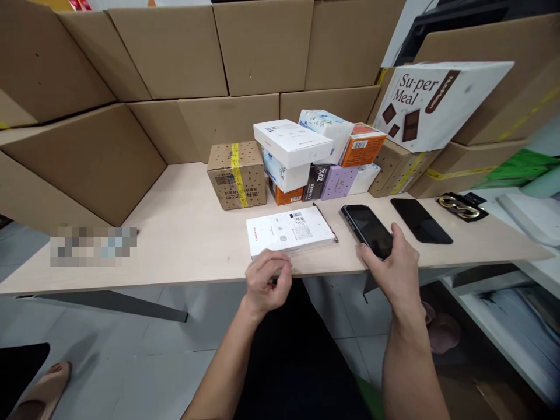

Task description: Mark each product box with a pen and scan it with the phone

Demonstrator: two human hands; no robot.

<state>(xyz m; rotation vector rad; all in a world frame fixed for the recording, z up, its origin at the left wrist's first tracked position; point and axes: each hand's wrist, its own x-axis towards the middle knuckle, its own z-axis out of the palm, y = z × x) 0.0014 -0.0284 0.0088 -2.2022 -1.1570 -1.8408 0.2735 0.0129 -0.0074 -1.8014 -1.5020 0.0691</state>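
Note:
My right hand (396,265) grips the near end of a thick black smartphone (371,230), thumb on one edge and fingers on the other. The phone is at the table surface, its dark screen facing up. My left hand (269,280) is curled at the table's front edge, fingertips meeting the thumb; whatever may be inside is hidden. Just beyond it lies a flat white box (289,227) with printed labels and a QR code. Along the white box's right end lies a thin dark strip or pen-like item (327,223). A second black phone-like slab (420,220) lies right of my right hand.
Behind stand a taped brown carton (237,175), a stacked white box (292,142), an orange box (363,144) and a purple box (339,182). A "Su-per Meal" box (437,105) leans at right, near gold-coloured chain links (459,205). Large cartons (170,52) wall the table (188,251).

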